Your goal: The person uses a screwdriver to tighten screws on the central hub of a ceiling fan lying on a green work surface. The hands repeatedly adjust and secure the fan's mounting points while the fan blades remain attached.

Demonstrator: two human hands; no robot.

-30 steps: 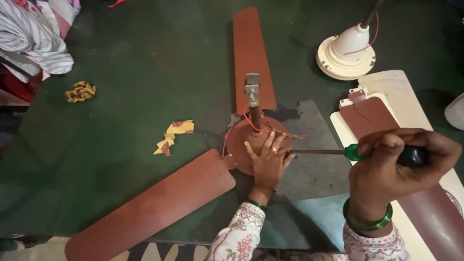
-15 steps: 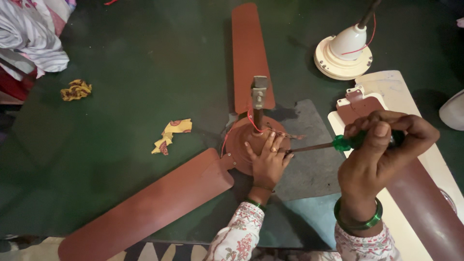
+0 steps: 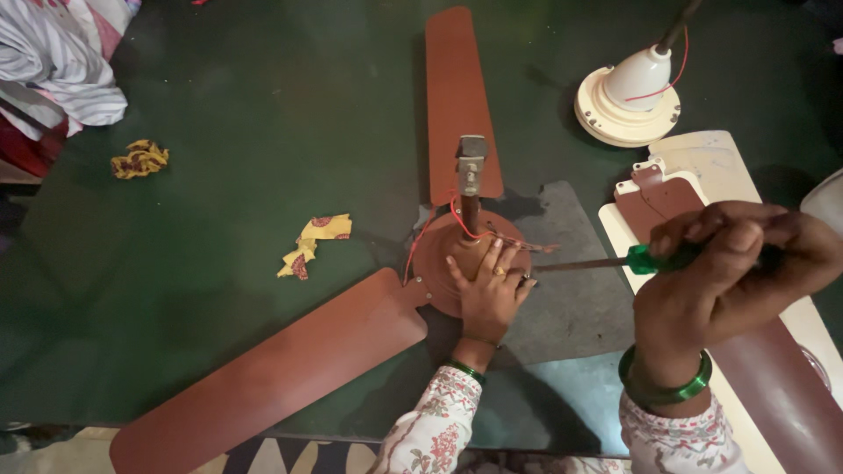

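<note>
Scene: a person seen from above, working over a dark green floor [image 3: 263, 105] on a brown ceiling fan laid flat.
Fan motor: the round brown motor housing [image 3: 457, 254] sits near the middle of the view, with a short down-rod [image 3: 471, 175] standing up from it and red wires [image 3: 452, 219] looping around its base.
Fan blades: one brown blade [image 3: 457, 96] runs toward 12 o'clock from the housing; another brown blade [image 3: 272, 377] runs toward 8 o'clock.
Left hand: the left hand [image 3: 487, 294] lies flat on the housing, fingers spread, pressing down; its grip is open, closed around nothing. A ring shows on one finger and a green bangle on the wrist.
Right hand: the right hand [image 3: 729, 272], at 3 o'clock from the housing, has its grip closed around the green handle of a screwdriver [image 3: 615, 262].
Screwdriver: the shaft lies nearly level, pointing toward 9 o'clock, its tip at the edge of the housing just beside the left fingers.
Mat: a grey mat [image 3: 571, 290] lies under the housing and spreads toward 4 o'clock.
Loose blades: a cream blade [image 3: 711, 167] and a brown blade [image 3: 773, 386] lie stacked at 3 to 5 o'clock, partly under the right hand.
Second fan motor: a cream motor housing [image 3: 628, 101] with a rod and red wire rests at 1 o'clock.
Scraps: a yellow patterned cloth scrap [image 3: 316, 241] lies at 9 o'clock, another yellow scrap [image 3: 140, 158] further off at 10 o'clock.
Fabric: striped cloth [image 3: 61, 70] is heaped at the far 10 o'clock corner.
</note>
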